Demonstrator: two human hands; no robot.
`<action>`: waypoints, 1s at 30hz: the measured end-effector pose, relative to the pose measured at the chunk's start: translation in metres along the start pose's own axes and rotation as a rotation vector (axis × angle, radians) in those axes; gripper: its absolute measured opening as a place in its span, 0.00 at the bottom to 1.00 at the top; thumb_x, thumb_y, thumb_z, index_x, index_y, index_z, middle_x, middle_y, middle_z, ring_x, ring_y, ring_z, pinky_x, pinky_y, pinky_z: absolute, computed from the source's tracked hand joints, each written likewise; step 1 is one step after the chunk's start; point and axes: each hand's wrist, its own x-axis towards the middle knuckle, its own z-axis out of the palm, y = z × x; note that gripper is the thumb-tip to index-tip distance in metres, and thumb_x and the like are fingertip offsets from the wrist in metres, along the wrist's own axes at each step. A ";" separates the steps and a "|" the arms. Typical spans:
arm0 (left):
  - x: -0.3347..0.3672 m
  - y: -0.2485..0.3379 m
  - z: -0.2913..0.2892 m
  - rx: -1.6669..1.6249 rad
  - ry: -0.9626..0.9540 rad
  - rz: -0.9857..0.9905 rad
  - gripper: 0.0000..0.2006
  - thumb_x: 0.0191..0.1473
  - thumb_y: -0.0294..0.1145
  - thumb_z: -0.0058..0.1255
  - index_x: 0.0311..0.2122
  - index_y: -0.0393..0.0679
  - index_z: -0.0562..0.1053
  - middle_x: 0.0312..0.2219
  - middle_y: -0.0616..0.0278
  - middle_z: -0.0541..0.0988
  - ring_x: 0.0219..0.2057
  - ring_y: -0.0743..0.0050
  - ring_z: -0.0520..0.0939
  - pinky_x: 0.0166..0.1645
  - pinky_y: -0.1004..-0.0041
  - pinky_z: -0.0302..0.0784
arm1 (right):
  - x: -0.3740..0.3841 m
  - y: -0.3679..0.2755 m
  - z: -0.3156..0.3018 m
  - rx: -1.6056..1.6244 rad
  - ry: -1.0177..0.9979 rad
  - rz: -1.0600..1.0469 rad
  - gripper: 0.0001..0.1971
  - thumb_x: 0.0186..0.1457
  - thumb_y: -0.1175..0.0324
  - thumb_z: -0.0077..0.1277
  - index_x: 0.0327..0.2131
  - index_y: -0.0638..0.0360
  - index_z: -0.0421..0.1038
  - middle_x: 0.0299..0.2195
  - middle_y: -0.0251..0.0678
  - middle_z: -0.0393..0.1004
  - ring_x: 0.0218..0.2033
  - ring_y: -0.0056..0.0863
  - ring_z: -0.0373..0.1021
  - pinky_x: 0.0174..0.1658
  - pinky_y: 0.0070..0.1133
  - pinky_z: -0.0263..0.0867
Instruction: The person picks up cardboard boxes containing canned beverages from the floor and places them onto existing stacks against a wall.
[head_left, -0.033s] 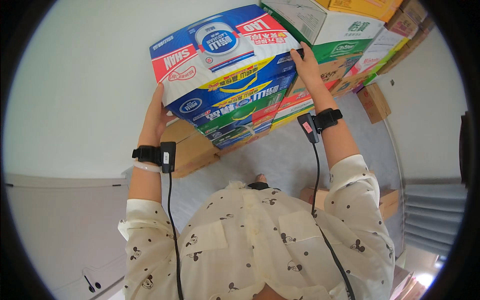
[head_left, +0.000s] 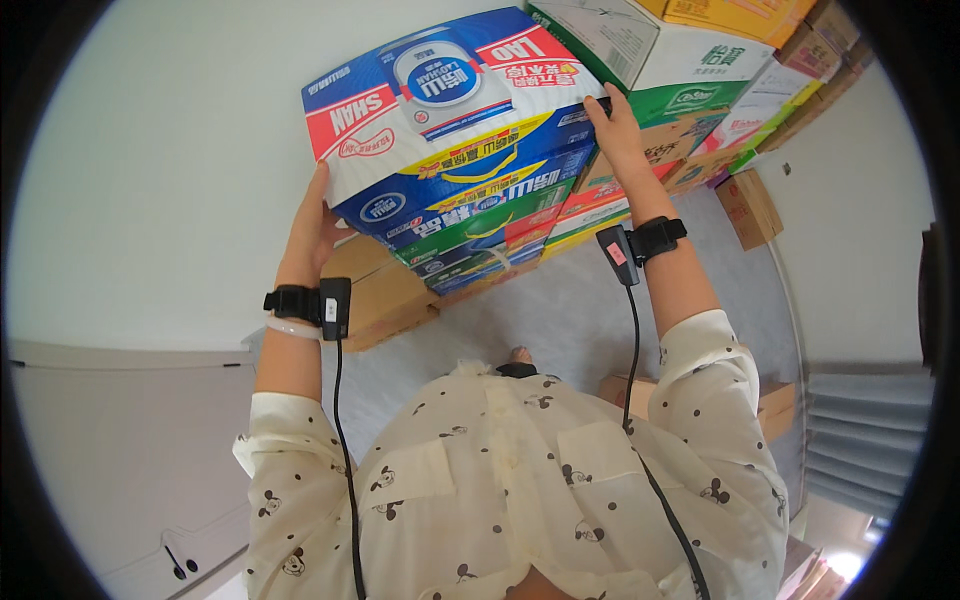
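Observation:
A blue, white and red carton [head_left: 455, 130] lies on top of a tall stack, tilted away at the upper middle. My left hand [head_left: 322, 225] presses against its near left corner, thumb up along the edge and the other fingers partly hidden behind the side. At the near right corner, my right hand [head_left: 618, 130] grips the same carton, with its fingertips over the edge. Right below are more cartons: a blue one with a yellow handle [head_left: 480, 200] and a green one [head_left: 470, 235]. Both wrists carry black straps with small cabled devices.
More stacked cartons, among them a white and green box [head_left: 690, 60], adjoin on the right. A brown box [head_left: 750, 207] stands by the right wall; another brown box [head_left: 375, 290] sits left of the stack. Grey floor [head_left: 600, 310] lies between me and the boxes, with a grey curtain [head_left: 865, 430] at right.

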 end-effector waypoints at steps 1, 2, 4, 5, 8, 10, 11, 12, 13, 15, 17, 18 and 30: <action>0.000 -0.001 0.001 -0.017 0.003 -0.028 0.37 0.47 0.62 0.42 0.55 0.46 0.57 0.52 0.55 0.62 0.52 0.55 0.62 0.50 0.44 0.57 | 0.000 -0.001 0.001 0.022 0.015 0.030 0.32 0.48 0.53 0.48 0.49 0.72 0.58 0.47 0.58 0.61 0.50 0.48 0.58 0.52 0.30 0.54; 0.000 -0.002 0.001 -0.033 0.006 -0.057 0.37 0.47 0.63 0.42 0.55 0.46 0.57 0.51 0.54 0.63 0.51 0.55 0.63 0.49 0.44 0.58 | 0.000 -0.001 0.003 0.044 0.030 0.060 0.32 0.48 0.53 0.48 0.49 0.72 0.58 0.47 0.59 0.60 0.50 0.48 0.58 0.52 0.30 0.54; 0.001 -0.005 -0.001 -0.054 0.014 -0.059 0.37 0.47 0.63 0.41 0.55 0.46 0.57 0.51 0.54 0.64 0.51 0.54 0.64 0.48 0.43 0.58 | -0.001 -0.001 0.007 0.067 0.008 0.067 0.34 0.47 0.52 0.49 0.49 0.72 0.58 0.47 0.59 0.60 0.49 0.47 0.58 0.52 0.29 0.54; 0.000 -0.006 -0.002 -0.072 0.011 -0.061 0.37 0.47 0.63 0.41 0.55 0.46 0.57 0.50 0.53 0.64 0.51 0.54 0.64 0.48 0.43 0.59 | 0.000 -0.001 0.008 0.085 0.009 0.110 0.34 0.46 0.52 0.50 0.49 0.72 0.59 0.47 0.58 0.60 0.48 0.46 0.59 0.52 0.29 0.54; -0.007 -0.001 0.001 -0.047 0.024 -0.062 0.36 0.48 0.63 0.40 0.55 0.47 0.57 0.50 0.53 0.64 0.51 0.54 0.64 0.48 0.42 0.58 | 0.007 -0.003 0.002 0.083 -0.045 0.179 0.33 0.45 0.53 0.51 0.48 0.72 0.61 0.46 0.56 0.60 0.47 0.43 0.59 0.50 0.27 0.56; -0.009 0.001 0.002 -0.040 0.028 -0.067 0.35 0.48 0.63 0.40 0.55 0.47 0.57 0.50 0.54 0.64 0.51 0.54 0.64 0.48 0.43 0.58 | 0.010 -0.006 -0.004 0.208 -0.089 0.154 0.29 0.47 0.59 0.52 0.48 0.72 0.61 0.35 0.41 0.67 0.31 0.22 0.63 0.33 0.18 0.60; -0.010 0.002 0.005 -0.035 0.022 -0.068 0.34 0.48 0.62 0.39 0.55 0.48 0.57 0.50 0.54 0.64 0.51 0.55 0.64 0.48 0.43 0.58 | 0.017 0.007 0.000 0.147 -0.069 0.123 0.28 0.46 0.60 0.53 0.48 0.71 0.62 0.33 0.38 0.68 0.30 0.20 0.63 0.31 0.17 0.60; -0.012 0.003 0.011 -0.029 0.026 -0.068 0.34 0.48 0.62 0.39 0.55 0.48 0.57 0.50 0.54 0.64 0.51 0.55 0.64 0.48 0.43 0.58 | 0.020 0.013 0.000 0.153 -0.069 0.126 0.28 0.46 0.60 0.53 0.48 0.71 0.62 0.33 0.38 0.68 0.30 0.20 0.63 0.31 0.17 0.60; -0.012 0.006 0.015 -0.014 0.048 -0.058 0.34 0.49 0.62 0.39 0.54 0.48 0.57 0.50 0.55 0.64 0.51 0.55 0.64 0.48 0.44 0.58 | 0.022 0.011 0.001 0.219 -0.079 0.139 0.28 0.46 0.60 0.53 0.47 0.70 0.62 0.32 0.37 0.68 0.29 0.20 0.63 0.30 0.17 0.59; -0.009 0.008 0.019 0.017 0.067 -0.040 0.33 0.49 0.62 0.38 0.54 0.49 0.57 0.50 0.55 0.65 0.51 0.56 0.64 0.48 0.45 0.58 | 0.033 0.027 0.012 0.274 -0.085 0.120 0.24 0.47 0.61 0.52 0.46 0.65 0.65 0.32 0.33 0.68 0.30 0.20 0.63 0.30 0.17 0.59; -0.009 0.007 0.015 0.015 0.069 -0.024 0.32 0.50 0.60 0.38 0.54 0.49 0.58 0.50 0.56 0.65 0.51 0.56 0.64 0.48 0.45 0.58 | 0.025 0.021 0.015 0.385 -0.114 0.163 0.23 0.47 0.61 0.52 0.45 0.64 0.65 0.32 0.32 0.69 0.30 0.19 0.63 0.31 0.17 0.59; -0.010 0.008 0.015 0.027 0.075 -0.017 0.32 0.50 0.60 0.38 0.54 0.49 0.58 0.50 0.56 0.65 0.51 0.56 0.64 0.48 0.45 0.58 | 0.021 0.020 0.016 0.477 -0.141 0.204 0.22 0.47 0.61 0.52 0.44 0.63 0.66 0.32 0.31 0.69 0.31 0.19 0.63 0.32 0.17 0.59; -0.015 0.015 0.039 0.048 0.022 -0.005 0.30 0.53 0.55 0.38 0.54 0.46 0.57 0.49 0.54 0.66 0.50 0.57 0.66 0.49 0.48 0.61 | 0.028 0.020 0.001 0.742 0.002 -0.129 0.15 0.50 0.61 0.49 0.40 0.59 0.70 0.35 0.34 0.71 0.38 0.24 0.67 0.42 0.23 0.60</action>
